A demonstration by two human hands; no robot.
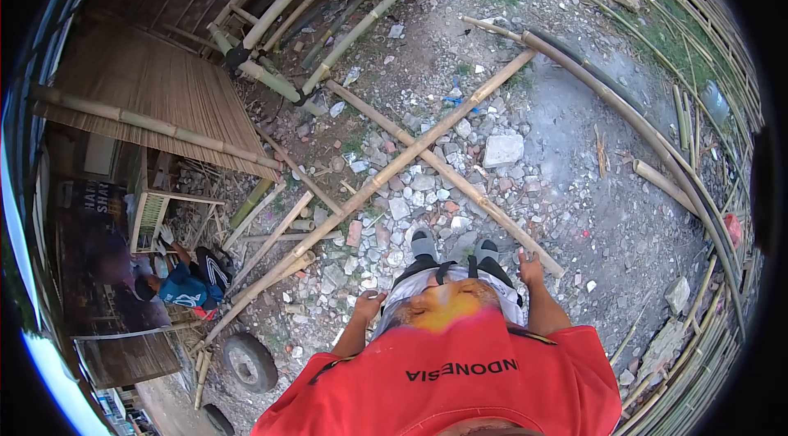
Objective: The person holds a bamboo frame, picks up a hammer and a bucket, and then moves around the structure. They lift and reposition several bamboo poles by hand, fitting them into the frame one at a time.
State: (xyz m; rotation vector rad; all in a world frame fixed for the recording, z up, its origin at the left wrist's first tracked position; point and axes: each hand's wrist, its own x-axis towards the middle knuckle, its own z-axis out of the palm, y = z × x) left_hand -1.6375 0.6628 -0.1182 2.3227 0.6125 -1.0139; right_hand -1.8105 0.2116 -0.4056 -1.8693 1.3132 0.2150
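My left hand hangs by my left hip with its fingers curled together and nothing visible in them. On the other side, my right hand is held out by my right thigh, its fingers apart. Close to that hand lies the near end of a bamboo pole, running diagonally over the rubble. A longer bamboo pole crosses it in front of my feet, forming an X. My feet, in grey footwear, stand just short of the crossing poles.
A bamboo frame with dark bindings stands ahead left. Another person sits at the left near a tyre. Long curved poles and stacked bamboo line the right. A pale block sits among broken stones.
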